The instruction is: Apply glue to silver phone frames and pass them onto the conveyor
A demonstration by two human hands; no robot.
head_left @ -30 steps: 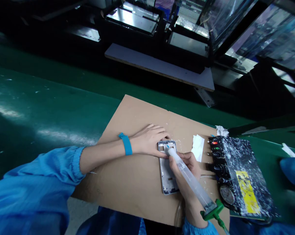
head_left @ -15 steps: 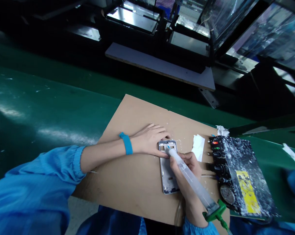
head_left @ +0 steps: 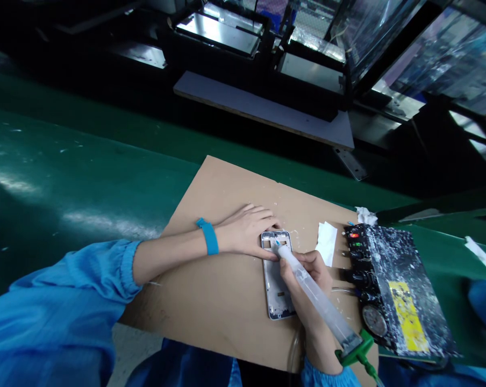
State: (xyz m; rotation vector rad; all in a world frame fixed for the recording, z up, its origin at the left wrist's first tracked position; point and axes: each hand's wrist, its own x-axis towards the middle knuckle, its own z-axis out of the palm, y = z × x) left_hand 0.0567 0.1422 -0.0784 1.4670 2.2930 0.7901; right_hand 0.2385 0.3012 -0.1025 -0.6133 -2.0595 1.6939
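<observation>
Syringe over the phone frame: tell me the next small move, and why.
Probably, the right hand should nudge the syringe slightly so its blue tip tracks along the far end of the phone frame: the tip points there, though contact is unclear, and the left hand at the frame's edge should help steady it.

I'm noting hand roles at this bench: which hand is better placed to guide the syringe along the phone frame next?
Likely the right hand: it grips the syringe, whose blue tip points at the phone frame. The left hand, thumb over the frame's edge, seems better for steadying.
</observation>
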